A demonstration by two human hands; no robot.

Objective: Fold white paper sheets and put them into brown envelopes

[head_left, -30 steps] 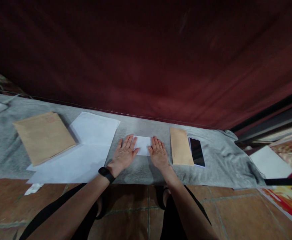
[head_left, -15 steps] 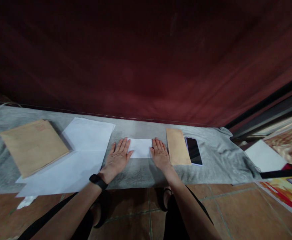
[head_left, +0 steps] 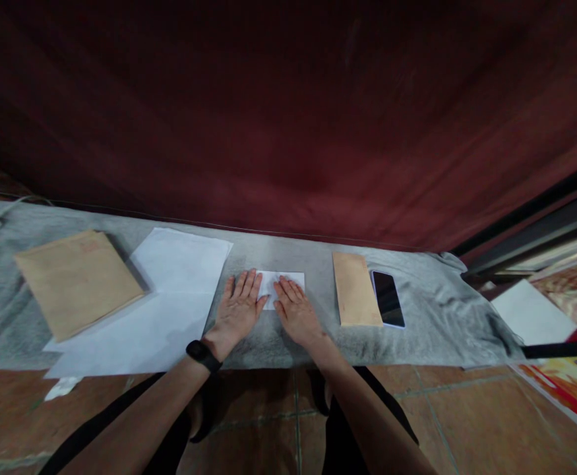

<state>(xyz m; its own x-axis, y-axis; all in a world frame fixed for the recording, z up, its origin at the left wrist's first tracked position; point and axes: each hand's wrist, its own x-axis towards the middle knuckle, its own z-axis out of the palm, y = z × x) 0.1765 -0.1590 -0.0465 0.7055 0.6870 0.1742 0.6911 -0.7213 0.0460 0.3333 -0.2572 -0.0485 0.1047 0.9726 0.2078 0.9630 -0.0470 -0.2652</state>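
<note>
- Presently, the left hand (head_left: 239, 309) and the right hand (head_left: 295, 311) are laid flat, palms down, fingers extended; neither is closed around anything
- Left hand: index finger and thumb lie at the left edge of the small white paper (head_left: 269, 284); the remaining fingers rest to the left of it
- Right hand: fingers lie across the right part of the small white paper, slanting toward the left hand
- Small white paper: lies on the grey cloth (head_left: 263, 349), between and partly beneath both hands
- Black wristband (head_left: 203, 355): worn on the left wrist
- Narrow brown envelope (head_left: 357, 291): flat on the grey cloth, to the right of the right hand and apart from it
- Phone (head_left: 388, 300): dark screen up, just beside the right edge of the narrow brown envelope
- Large white sheets (head_left: 182, 264): overlapping one another, near the left hand on its left
- Large brown envelope (head_left: 80, 284): set at an angle, partly on the large white sheets
- Dark red curtain (head_left: 288, 145): hangs beyond the far edge of the grey cloth
- Tiled floor (head_left: 248, 432): visible below the near edge
</note>
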